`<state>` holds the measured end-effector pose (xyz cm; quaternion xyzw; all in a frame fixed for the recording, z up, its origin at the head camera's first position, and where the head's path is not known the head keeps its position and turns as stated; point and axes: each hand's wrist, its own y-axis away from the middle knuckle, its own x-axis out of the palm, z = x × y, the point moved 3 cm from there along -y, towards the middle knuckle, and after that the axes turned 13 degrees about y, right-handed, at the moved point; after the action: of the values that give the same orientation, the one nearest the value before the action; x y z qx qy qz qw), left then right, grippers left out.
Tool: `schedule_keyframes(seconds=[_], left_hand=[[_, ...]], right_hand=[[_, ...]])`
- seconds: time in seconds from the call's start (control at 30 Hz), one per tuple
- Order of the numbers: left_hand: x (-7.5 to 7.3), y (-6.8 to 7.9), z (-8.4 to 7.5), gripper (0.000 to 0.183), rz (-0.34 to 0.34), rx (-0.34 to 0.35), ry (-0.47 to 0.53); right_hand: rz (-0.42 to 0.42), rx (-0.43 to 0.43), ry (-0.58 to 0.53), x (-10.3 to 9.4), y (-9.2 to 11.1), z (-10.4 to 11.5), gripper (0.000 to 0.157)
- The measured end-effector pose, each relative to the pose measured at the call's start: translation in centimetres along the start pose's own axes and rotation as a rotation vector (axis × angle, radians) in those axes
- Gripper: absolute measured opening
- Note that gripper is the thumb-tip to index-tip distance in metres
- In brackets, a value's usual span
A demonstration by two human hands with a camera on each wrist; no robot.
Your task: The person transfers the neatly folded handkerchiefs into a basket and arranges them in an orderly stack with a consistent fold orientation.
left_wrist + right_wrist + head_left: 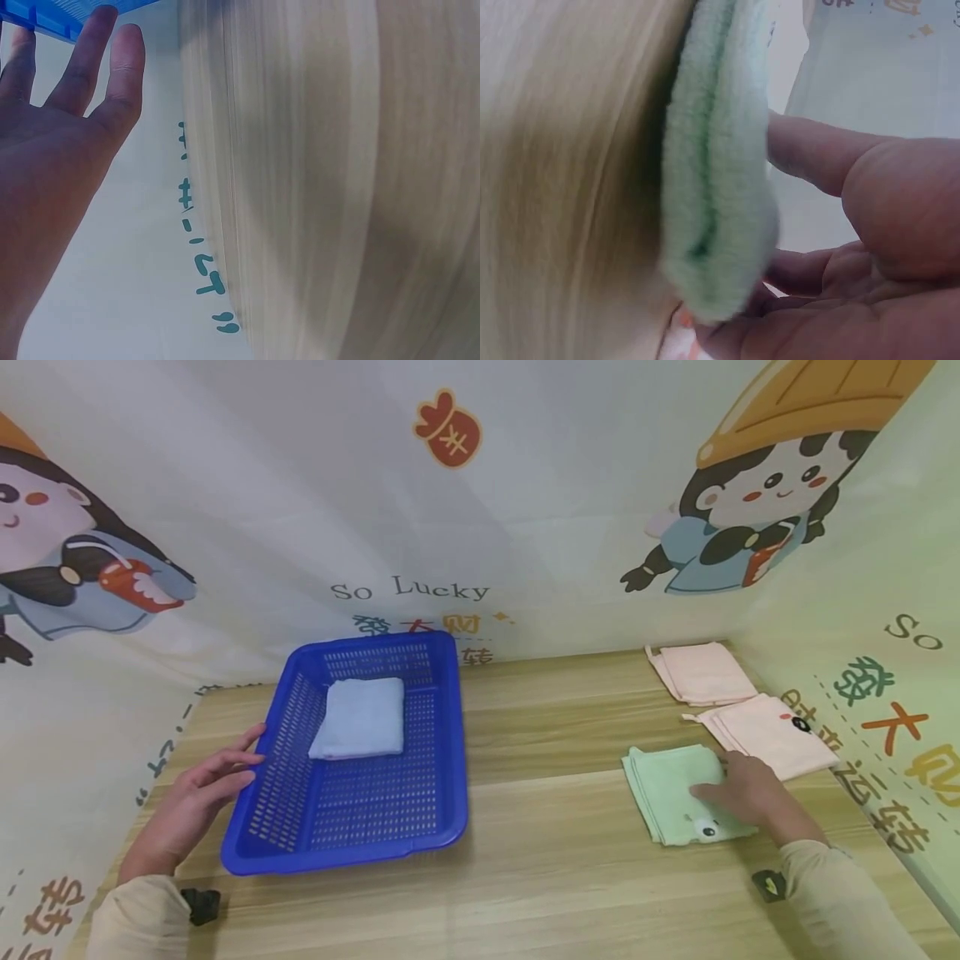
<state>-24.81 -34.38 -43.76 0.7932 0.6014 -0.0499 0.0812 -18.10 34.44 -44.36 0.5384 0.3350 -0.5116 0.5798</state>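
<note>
A blue plastic basket (390, 843) stands on the table at left, holding a folded light-blue towel (363, 718). My left hand (202, 793) is at the basket's left side, its extended fingers against the rim; the left wrist view catches them by the basket's blue edge (56, 22). On the right, my right hand (750, 789) holds the right edge of a folded green towel (671, 793) with a printed eye. In the right wrist view, the thumb lies on the face of the green towel (712, 165) and the other fingers are bent around its lower edge, their tips partly hidden.
Behind the green towel lie two folded pink towels, one farther back (705, 672) and one nearer (772, 735), close to the right hand. The wood-grain table (540, 860) meets printed cloth walls (555, 527) at the back and both sides.
</note>
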Motion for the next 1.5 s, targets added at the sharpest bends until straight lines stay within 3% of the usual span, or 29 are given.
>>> schedule_keyframes(seconds=[0.2, 0.4, 0.5, 0.7, 0.93, 1.07, 1.23, 1.5], left_hand=[[0.1, 0.1, 0.0, 0.045, 0.002, -0.008, -0.005], [0.2, 0.2, -0.1, 0.045, 0.001, -0.008, -0.009], [0.1, 0.1, -0.1, 0.045, 0.002, -0.002, -0.008], [0.0, 0.2, -0.2, 0.044, 0.001, 0.004, 0.005], [0.1, 0.2, -0.1, 0.045, 0.001, 0.000, -0.006], [0.1, 0.2, -0.1, 0.044, 0.002, 0.002, 0.009], [0.1, 0.3, -0.2, 0.043, 0.006, 0.004, 0.019], [0.1, 0.2, -0.1, 0.041, 0.022, 0.018, 0.051]], right_hand=[[-0.003, 0.030, -0.046, -0.2, 0.2, -0.1, 0.066], [-0.005, 0.011, -0.067, -0.1, 0.4, -0.2, 0.042], [-0.022, -0.021, -0.081, -0.1, 0.4, -0.3, 0.037], [-0.060, -0.093, -0.102, -0.2, 0.5, -0.4, 0.056], [-0.101, -0.120, -0.169, -0.3, 0.5, -0.3, 0.047], [-0.093, -0.104, -0.215, -0.3, 0.5, -0.4, 0.058], [-0.035, -0.074, -0.352, -0.7, 0.6, -0.1, 0.069], [0.030, -0.079, -0.645, -1.2, 0.5, 0.5, 0.069]])
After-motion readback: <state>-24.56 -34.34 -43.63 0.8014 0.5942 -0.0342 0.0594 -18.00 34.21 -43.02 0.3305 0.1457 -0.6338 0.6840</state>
